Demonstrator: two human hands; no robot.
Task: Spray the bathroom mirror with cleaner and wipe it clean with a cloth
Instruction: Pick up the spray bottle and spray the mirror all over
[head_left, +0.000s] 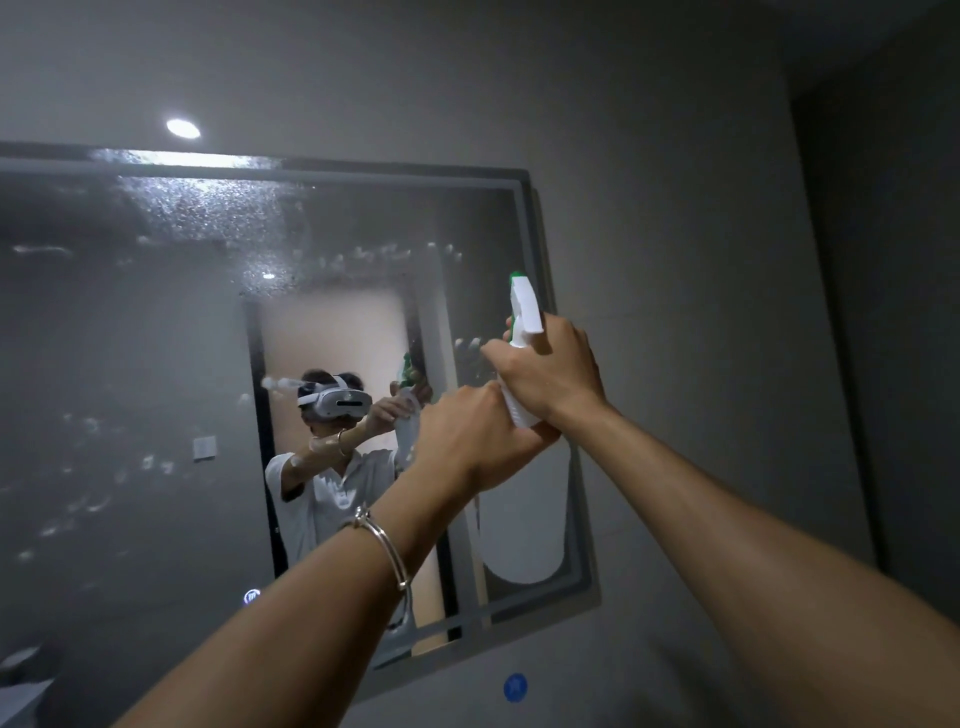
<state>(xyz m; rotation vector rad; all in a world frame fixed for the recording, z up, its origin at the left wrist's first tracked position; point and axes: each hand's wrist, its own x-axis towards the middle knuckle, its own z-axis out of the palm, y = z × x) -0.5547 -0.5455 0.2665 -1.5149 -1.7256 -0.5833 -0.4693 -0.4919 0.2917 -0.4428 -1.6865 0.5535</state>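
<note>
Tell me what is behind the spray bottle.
Behind the spray bottle is the right part of the mirror, with droplets on the glass. The right hand and left hand cover the bottle's body and the glass directly behind them.

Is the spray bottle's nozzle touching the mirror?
Apart. The head view shows the spray bottle held by both hands, nozzle pointing at the mirror with visible space between.

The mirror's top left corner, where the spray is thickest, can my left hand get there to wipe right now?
Probably not yet. The left hand is wrapped around the spray bottle together with the right hand, and no cloth shows. Nothing stands before the mirror.
</note>
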